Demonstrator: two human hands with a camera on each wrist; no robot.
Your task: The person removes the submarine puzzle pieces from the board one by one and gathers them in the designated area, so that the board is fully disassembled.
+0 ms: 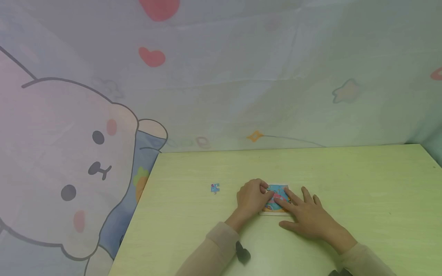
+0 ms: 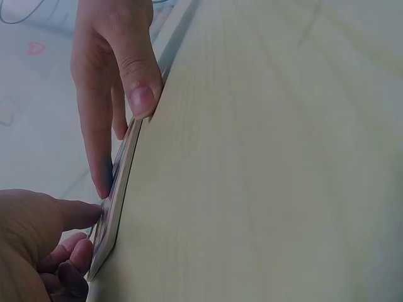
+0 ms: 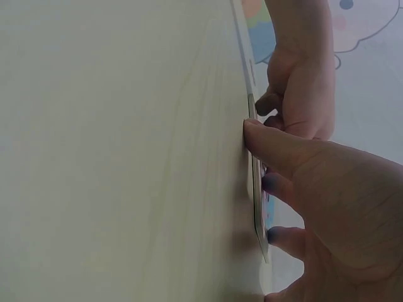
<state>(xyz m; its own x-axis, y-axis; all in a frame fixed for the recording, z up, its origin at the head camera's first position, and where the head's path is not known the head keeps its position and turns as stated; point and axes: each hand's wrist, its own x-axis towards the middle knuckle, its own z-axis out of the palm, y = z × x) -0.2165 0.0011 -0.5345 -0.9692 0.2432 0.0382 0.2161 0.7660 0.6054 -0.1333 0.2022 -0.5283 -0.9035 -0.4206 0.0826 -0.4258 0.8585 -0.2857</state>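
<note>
nearest: two light sleeves, the left sleeve (image 1: 215, 249) and the right sleeve (image 1: 364, 260), come in from the near edge; a dark object (image 1: 243, 255) shows at the left cuff.

right hand (image 1: 309, 220): fingers spread and nearly straight, two tips on the picture face of a small puzzle board (image 1: 272, 207). its thumb reaches toward the board's near edge; contact there cannot be told. judged reason: spread tips press the board flat and stop it sliding on the tabletop (image 1: 172, 214).

board: flat on the table, right of the table's middle, pale rim along its near side, partly covered by both hands.

left hand (image 1: 252, 197): at the board's left side, one digit extended onto the picture, the other fingers curled close by the edge. whether it pinches a small part or only presses: cannot tell. the low grip probably gives fine control at that edge. the hands are near each other, both on the board.

farther left: one loose puzzle piece (image 1: 215, 188), blue, well apart from the board, untouched; probably set aside within left-hand reach.

farthest: printed cloth (image 1: 224, 96) behind the table.
</note>
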